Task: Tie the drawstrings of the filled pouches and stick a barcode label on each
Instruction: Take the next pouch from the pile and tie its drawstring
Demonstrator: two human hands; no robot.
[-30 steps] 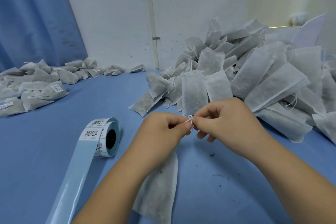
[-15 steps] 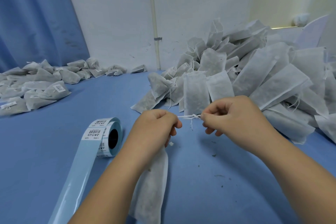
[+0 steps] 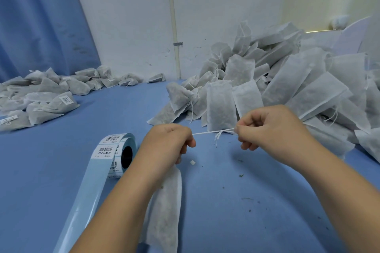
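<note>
A white drawstring (image 3: 207, 132) is stretched taut between my two hands above the blue table, with a small knot and loose ends near its right part. My left hand (image 3: 168, 141) grips the string's left end and also holds the neck of a filled grey-white pouch (image 3: 164, 211), which hangs down under my left forearm. My right hand (image 3: 271, 129) pinches the string's right end. A roll of barcode labels (image 3: 117, 152) stands left of my left hand, its blue backing strip trailing toward me.
A big heap of filled pouches (image 3: 287, 88) covers the right side up to the white wall. Labelled pouches (image 3: 51, 104) lie at the far left by a blue curtain. A tiny white scrap (image 3: 192, 162) and plant crumbs dot the blue table (image 3: 246, 201).
My hands have drawn apart, from touching around a small loop to pulling the string straight and taut. The pouch has swung slightly left under my forearm.
</note>
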